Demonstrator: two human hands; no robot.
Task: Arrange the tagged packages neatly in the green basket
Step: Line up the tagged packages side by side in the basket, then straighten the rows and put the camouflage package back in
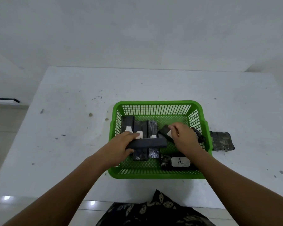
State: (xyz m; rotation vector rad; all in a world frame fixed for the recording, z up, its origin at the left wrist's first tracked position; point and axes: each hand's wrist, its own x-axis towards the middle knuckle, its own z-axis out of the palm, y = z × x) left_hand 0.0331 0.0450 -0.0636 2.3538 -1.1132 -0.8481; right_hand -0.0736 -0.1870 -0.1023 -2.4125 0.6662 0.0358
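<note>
The left hand (pixel 121 144) clenches a dark package (pixel 147 143) crosswise over the row (pixel 140 128); turn it parallel, while the right hand's (pixel 184 137) grip pinches a tilted package (pixel 164 130) in the green basket (pixel 157 103).

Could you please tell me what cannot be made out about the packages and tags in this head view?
- Tags on the three upright packages: partly covered by the left hand and the black package in its grip; letters unreadable.
- Tilted package under the right hand: its tag is mostly hidden by the fingers.
- Package outside the green basket, right: partly behind the basket wall; no tag visible.
</note>
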